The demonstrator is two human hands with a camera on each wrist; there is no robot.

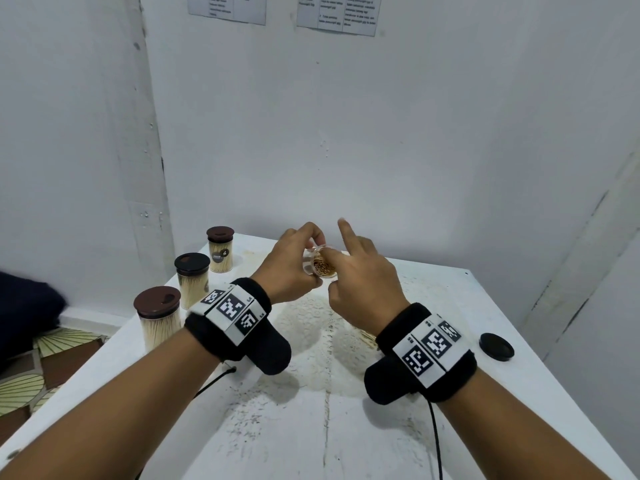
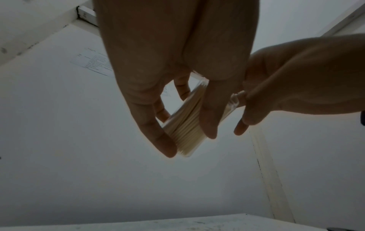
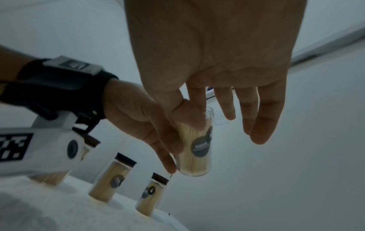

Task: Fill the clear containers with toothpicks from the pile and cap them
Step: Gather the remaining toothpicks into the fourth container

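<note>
- Two printed sheets (image 1: 227,8) (image 1: 337,13) hang on the wall; each carries lines of small print in table form, too small and blurred to read.
- The capped jars (image 1: 220,249) on the table (image 1: 433,292) bear a round dark label with a pale emblem and a pale strip of lettering; the wording is illegible.
- The open container (image 3: 194,145) gripped by the left hand (image 3: 142,114) carries the same round dark label; its text strip is blurred.
- The left wristband (image 1: 230,308) and right wristband (image 1: 429,344) carry black-and-white square code markers with tiny characters beside them, not legible.
</note>
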